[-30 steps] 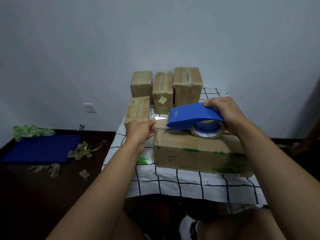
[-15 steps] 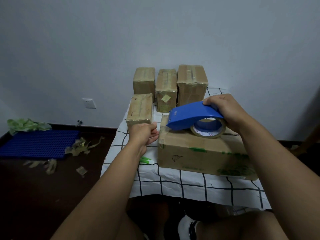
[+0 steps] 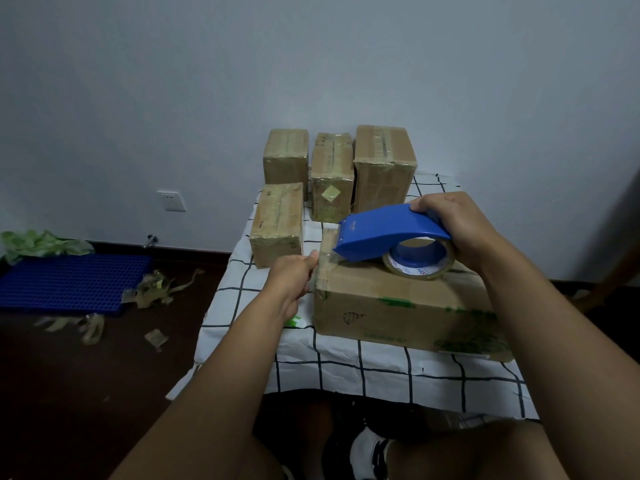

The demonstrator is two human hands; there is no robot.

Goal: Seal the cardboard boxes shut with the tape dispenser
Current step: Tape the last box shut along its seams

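Pinning the tape end against the big box's (image 3: 398, 306) left edge, your left hand (image 3: 294, 275) anchors it so your right hand (image 3: 453, 226), gripping the tape dispenser (image 3: 384, 233), can draw it across.

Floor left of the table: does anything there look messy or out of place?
Yes. Crumpled strips of used brown tape lie scattered on the dark floor, beside a blue plastic grid mat with a crumpled green sheet behind it.
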